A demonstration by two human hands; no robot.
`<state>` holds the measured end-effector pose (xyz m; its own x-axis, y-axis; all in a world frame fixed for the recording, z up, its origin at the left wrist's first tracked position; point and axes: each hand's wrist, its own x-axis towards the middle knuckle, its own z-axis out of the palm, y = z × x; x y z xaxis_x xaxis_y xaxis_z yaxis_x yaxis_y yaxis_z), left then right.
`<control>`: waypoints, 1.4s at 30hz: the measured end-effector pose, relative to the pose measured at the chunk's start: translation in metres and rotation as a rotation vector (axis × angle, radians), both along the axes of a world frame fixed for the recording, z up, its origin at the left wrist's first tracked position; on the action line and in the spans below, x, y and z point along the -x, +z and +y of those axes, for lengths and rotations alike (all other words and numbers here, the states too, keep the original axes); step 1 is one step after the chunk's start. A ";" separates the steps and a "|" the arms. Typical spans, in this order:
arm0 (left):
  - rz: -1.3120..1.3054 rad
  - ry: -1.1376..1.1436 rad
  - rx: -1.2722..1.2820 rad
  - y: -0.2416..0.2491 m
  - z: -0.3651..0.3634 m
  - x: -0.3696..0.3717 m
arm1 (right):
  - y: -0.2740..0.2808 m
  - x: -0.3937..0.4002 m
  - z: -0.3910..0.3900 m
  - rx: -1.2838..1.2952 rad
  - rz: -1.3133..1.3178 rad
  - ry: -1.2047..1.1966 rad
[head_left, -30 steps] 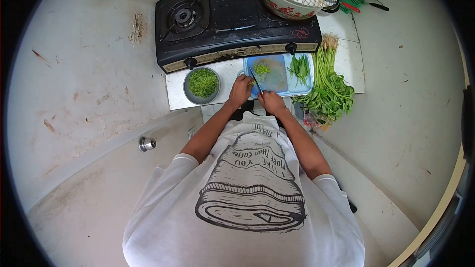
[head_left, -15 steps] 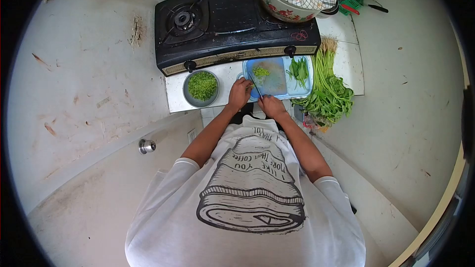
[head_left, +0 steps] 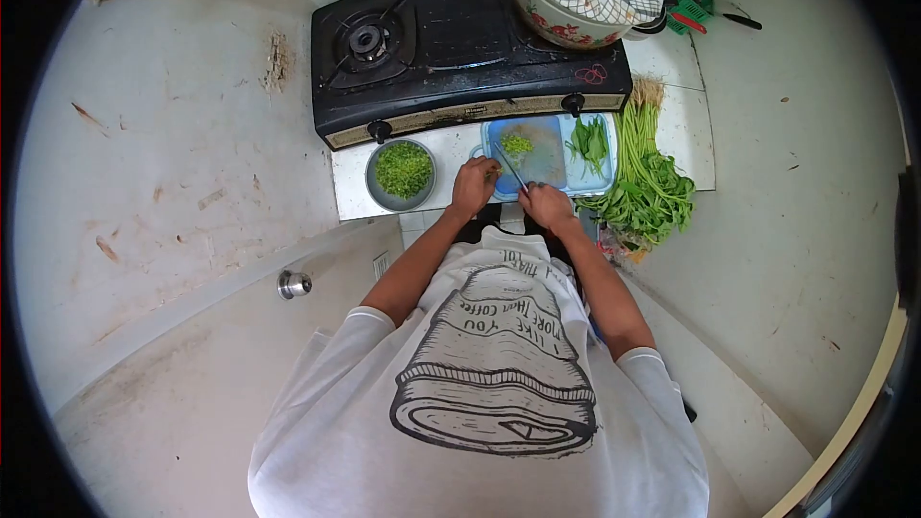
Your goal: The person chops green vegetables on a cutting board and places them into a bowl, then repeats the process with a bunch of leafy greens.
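- Greens (head_left: 500,172): a small piece shows at the fingertips of the left hand, over the near left part of the blue tray; its full length is hidden.
- Right hand (head_left: 547,204): closed around the handle of the knife (head_left: 511,166), whose blade slants away to the left across the tray.
- Left hand (head_left: 474,182): fingers bunched narrow, apparently pinching the greens just beside the blade; exact grip cannot be confirmed.
- Blue tray (head_left: 541,163): a chopped pile (head_left: 516,144) lies in the darker left section, whole leaves (head_left: 588,142) in the paler right one.
- Step in hand, as judged: fine cutting. A further cut would call for steady greens, fingertips drawn back from the edge and a short, controlled stroke.
- Gray bowl (head_left: 383,200): left of the tray on the white counter (head_left: 686,125), well filled with chopped greens (head_left: 403,169).
- Uncut bunch (head_left: 654,190): right of the tray, leaves toward the person, roots toward the wall.
- Stove (head_left: 460,34): behind the tray, bearing a cloth-topped pot (head_left: 561,31) at its right.
- Green basket (head_left: 693,6): far right corner, holding utensils.
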<state>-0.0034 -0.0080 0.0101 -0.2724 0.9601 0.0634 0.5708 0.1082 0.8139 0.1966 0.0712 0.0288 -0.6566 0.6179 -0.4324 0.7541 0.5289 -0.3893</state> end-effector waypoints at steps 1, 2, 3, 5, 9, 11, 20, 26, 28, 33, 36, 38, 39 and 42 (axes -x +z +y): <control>-0.003 0.000 0.007 0.000 0.000 0.000 | -0.004 -0.001 0.002 -0.006 0.020 -0.015; -0.007 -0.001 0.013 0.000 0.001 -0.001 | -0.007 -0.002 0.003 -0.013 0.038 -0.030; -0.001 0.001 0.012 0.001 0.001 -0.001 | -0.006 -0.002 0.002 -0.004 0.040 -0.038; 0.013 0.003 0.011 0.003 0.001 -0.001 | -0.004 0.000 -0.001 0.015 0.043 -0.057; -0.006 -0.002 0.013 -0.002 0.003 -0.001 | -0.003 0.003 -0.011 0.043 0.008 -0.041; -0.012 -0.006 0.009 0.000 0.003 -0.001 | -0.005 0.003 -0.015 0.045 0.010 -0.026; 0.014 0.012 0.065 0.003 0.003 -0.002 | 0.002 0.023 -0.016 0.039 0.002 -0.068; 0.006 0.026 0.085 0.003 0.004 0.000 | -0.017 0.029 -0.016 -0.026 0.027 -0.058; -0.033 0.028 0.075 -0.002 0.001 0.002 | -0.016 0.029 -0.017 -0.031 0.028 -0.080; -0.025 -0.010 0.078 0.000 -0.001 0.005 | -0.015 0.028 -0.017 -0.026 0.022 -0.060; -0.013 -0.023 0.076 0.001 -0.001 0.006 | -0.011 0.022 -0.019 -0.022 0.014 -0.031; -0.025 -0.027 0.080 0.004 0.000 0.006 | -0.014 0.015 -0.023 -0.028 0.006 -0.016; -0.036 -0.027 0.077 0.003 0.000 0.006 | -0.010 0.015 -0.023 -0.028 -0.002 -0.004; -0.058 -0.030 0.076 0.000 0.000 0.007 | -0.006 0.015 -0.024 -0.023 -0.003 0.003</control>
